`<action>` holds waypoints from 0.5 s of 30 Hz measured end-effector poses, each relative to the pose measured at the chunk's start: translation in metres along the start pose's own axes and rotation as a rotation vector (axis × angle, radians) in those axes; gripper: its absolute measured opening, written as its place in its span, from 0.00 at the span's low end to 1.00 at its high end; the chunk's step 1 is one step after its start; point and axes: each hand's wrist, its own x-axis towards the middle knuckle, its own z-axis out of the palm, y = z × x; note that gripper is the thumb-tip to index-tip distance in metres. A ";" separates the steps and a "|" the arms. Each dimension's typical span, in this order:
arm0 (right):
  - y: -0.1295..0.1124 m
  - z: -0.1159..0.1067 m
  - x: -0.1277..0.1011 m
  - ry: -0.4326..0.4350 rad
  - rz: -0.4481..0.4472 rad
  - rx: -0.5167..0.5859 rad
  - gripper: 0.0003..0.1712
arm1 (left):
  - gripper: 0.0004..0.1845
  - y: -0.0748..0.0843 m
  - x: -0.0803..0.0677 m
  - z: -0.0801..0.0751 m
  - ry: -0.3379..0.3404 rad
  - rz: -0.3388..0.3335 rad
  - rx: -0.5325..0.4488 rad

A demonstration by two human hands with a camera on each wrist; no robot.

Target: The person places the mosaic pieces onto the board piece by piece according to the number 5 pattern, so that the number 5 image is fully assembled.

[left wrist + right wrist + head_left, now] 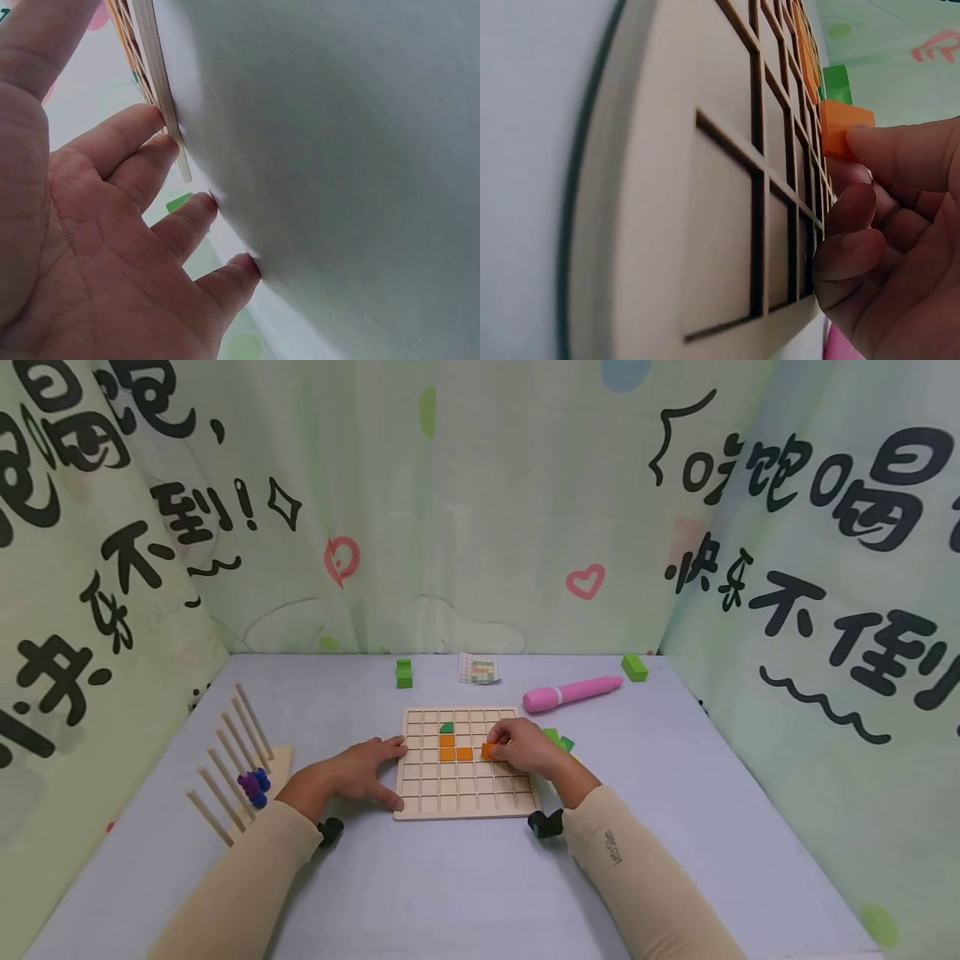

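Observation:
A wooden grid board (pixel 427 785) lies flat on the table, with several orange square tiles (pixel 447 754) and one green rounded tile (pixel 447 727) set in its cells. My right hand (pixel 525 745) pinches another orange tile (pixel 844 127) between thumb and finger, over the board's right half. In the right wrist view its other fingers are curled near the grid. My left hand (pixel 363 771) rests at the board's left edge, fingers spread; in the left wrist view some fingertips (pixel 154 116) touch the board's side and others touch the table.
Several green pieces (pixel 552 734) lie right of the board, partly behind the right hand. A pink pen-shaped object (pixel 573 693), green blocks (pixel 404 673), another green block (pixel 633 667) and a pattern card (pixel 480 668) lie farther back. A pegged wooden stand (pixel 281 767) with beads is at left.

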 end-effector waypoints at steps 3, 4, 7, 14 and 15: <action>-0.002 0.003 0.004 -0.001 -0.006 -0.030 0.03 | 0.54 0.001 0.000 0.000 0.001 -0.003 0.006; -0.003 0.004 0.005 -0.003 -0.006 -0.036 0.03 | 0.54 0.001 0.000 0.000 0.001 -0.007 0.004; -0.005 0.006 0.008 -0.013 0.000 -0.051 0.03 | 0.54 0.001 0.000 -0.001 0.003 -0.002 0.014; -0.010 0.008 0.011 -0.034 0.022 -0.096 0.02 | 0.54 -0.002 0.002 0.000 0.000 0.001 0.008; -0.010 0.008 0.011 -0.035 0.020 -0.101 0.02 | 0.55 -0.002 0.002 0.000 0.000 0.000 0.008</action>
